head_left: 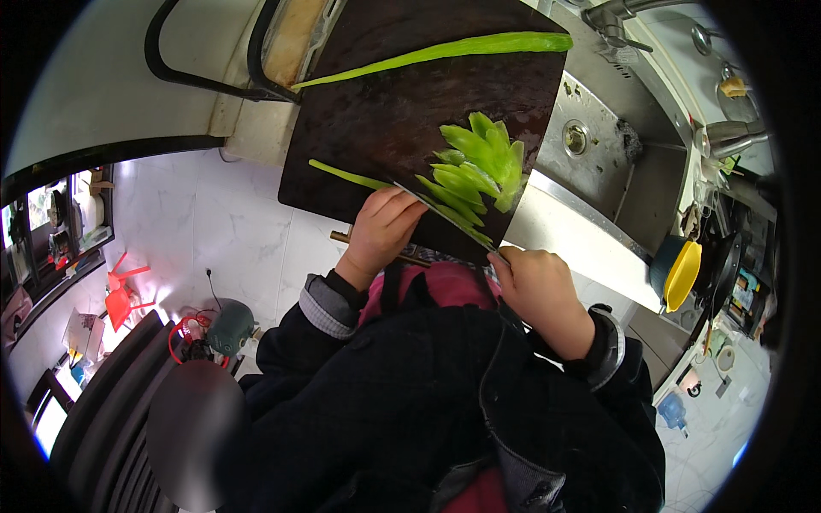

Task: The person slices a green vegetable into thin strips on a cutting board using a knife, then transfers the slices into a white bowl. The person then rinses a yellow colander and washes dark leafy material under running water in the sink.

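Celtuce stalk (346,173), eight o'clock on the cutting board (359,120), looks mid-slicing: left hand (380,229) pins it, fingers bunched; right hand (540,289) curls round the knife (453,223). Slices (479,162) at four. Next cut probably needs left fingertips tucked back.

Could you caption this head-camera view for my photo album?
Right hand on the knife, left hand at a green stalk, green slices piled on a dark cutting board.

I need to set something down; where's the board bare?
The dark brown rectangular board is bare at left centre, between the long green stalk and the shorter green stalk, and beyond the long one. Nearer the body, middle to right, it is crowded: thin green slices, metal knife blade, left hand and right hand.
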### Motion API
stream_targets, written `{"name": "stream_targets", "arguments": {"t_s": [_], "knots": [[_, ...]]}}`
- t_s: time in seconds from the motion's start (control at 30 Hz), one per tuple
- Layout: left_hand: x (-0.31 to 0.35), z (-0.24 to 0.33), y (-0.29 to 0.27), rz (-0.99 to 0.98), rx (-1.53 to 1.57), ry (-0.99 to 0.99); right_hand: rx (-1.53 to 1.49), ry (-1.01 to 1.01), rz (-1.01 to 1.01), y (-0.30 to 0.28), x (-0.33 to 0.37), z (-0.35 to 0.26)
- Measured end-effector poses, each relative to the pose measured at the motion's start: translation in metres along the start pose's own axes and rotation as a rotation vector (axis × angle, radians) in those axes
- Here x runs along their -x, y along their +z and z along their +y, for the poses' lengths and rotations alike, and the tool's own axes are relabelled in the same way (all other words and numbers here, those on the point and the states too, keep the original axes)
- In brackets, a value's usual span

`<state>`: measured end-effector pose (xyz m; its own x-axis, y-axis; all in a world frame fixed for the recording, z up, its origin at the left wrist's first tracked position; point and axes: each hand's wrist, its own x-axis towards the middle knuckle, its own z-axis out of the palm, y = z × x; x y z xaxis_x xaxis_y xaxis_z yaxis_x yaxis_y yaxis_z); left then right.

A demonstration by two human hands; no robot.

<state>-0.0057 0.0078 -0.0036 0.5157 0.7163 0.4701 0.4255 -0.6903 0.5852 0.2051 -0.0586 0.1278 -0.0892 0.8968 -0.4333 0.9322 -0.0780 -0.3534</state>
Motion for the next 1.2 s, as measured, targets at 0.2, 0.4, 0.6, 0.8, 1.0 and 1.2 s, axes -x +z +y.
{"name": "stream_targets", "arguments": {"t_s": [0.2, 0.4, 0.6, 0.8, 1.0, 1.2], "knots": [[-0.002, 0.002, 0.000, -0.005, -0.003, -0.014, -0.046, 0.012, 0.012, 0.018, -0.019, 0.000], [0.000, 0.002, -0.001, 0.004, -0.004, -0.021, -0.041, 0.044, -0.020, -0.003, -0.002, 0.001], [0.002, 0.001, 0.000, 0.009, -0.007, -0.017, -0.013, 0.017, 0.018, 0.014, -0.014, -0.004], [0.002, -0.003, -0.010, 0.033, -0.032, -0.053, -0.024, 0.016, 0.042, 0.030, -0.019, 0.002], [0.000, -0.005, -0.012, 0.030, -0.030, -0.102, -0.104, 0.018, 0.040, 0.019, -0.018, 0.000], [0.003, 0.004, 0.001, 0.019, 0.017, -0.050, 0.007, -0.029, 0.090, 0.007, 0.001, -0.004]]}}
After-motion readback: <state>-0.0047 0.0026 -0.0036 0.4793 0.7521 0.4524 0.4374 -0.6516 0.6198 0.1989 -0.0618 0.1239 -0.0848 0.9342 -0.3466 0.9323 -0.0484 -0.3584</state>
